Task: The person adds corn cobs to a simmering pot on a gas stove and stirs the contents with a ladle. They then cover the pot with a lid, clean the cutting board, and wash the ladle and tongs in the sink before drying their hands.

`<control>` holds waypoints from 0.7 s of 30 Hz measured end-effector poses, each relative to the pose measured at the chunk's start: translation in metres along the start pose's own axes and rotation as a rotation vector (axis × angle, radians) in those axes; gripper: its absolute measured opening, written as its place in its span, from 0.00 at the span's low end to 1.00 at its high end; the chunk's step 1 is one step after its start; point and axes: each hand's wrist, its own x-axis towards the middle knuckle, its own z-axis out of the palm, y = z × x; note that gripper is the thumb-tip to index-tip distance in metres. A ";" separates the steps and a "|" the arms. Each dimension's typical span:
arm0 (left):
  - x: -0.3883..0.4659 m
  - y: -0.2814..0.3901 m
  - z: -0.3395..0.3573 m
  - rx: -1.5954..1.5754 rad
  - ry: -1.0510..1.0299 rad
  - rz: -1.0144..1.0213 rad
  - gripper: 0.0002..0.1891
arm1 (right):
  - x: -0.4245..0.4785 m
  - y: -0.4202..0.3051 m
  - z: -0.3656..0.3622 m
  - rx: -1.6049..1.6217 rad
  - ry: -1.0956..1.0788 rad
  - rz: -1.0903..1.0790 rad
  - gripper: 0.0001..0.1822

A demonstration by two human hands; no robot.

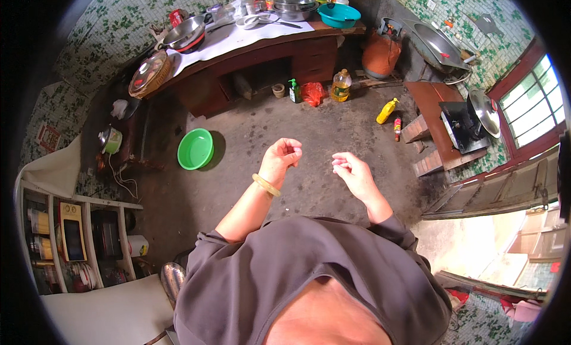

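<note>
My left hand (280, 161), with a pale yellow bangle (266, 185) on its wrist, hovers over the dark concrete floor (308, 189). Its fingers are loosely curled, and no object shows in them. Level with it, a short gap to the right, is my right hand (354, 171). Its fingers are bent, the thumb a little apart, and it holds nothing visible. Both hands are in front of my dark shirt (321, 251). A green plastic basin (196, 149) sits on the floor beyond my left hand. Beyond my right hand are a yellow bottle (386, 111) and a small red-labelled bottle (397, 129).
A wooden desk (267, 55) at the back bears a lidded steel pot (294, 7), a pan (184, 35) and a teal basin (339, 15). An oil bottle (341, 86) stands before it. To the right are a gas cylinder (382, 53) and stove (464, 126); shelves (87, 238) stand left.
</note>
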 end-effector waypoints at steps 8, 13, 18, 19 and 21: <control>0.053 0.001 0.032 0.030 -0.029 -0.060 0.03 | 0.002 0.012 -0.039 0.028 0.094 0.039 0.14; 0.091 0.007 0.026 0.020 -0.052 -0.124 0.08 | 0.027 0.025 -0.043 0.044 0.139 0.050 0.15; 0.153 0.010 0.001 -0.054 -0.012 -0.131 0.10 | 0.079 0.027 -0.036 0.060 0.153 0.072 0.15; 0.168 0.011 -0.005 -0.067 -0.004 -0.126 0.10 | 0.093 0.029 -0.036 0.066 0.157 0.070 0.15; 0.202 0.012 -0.021 -0.082 -0.042 -0.117 0.09 | 0.120 0.033 -0.036 0.009 0.159 0.114 0.15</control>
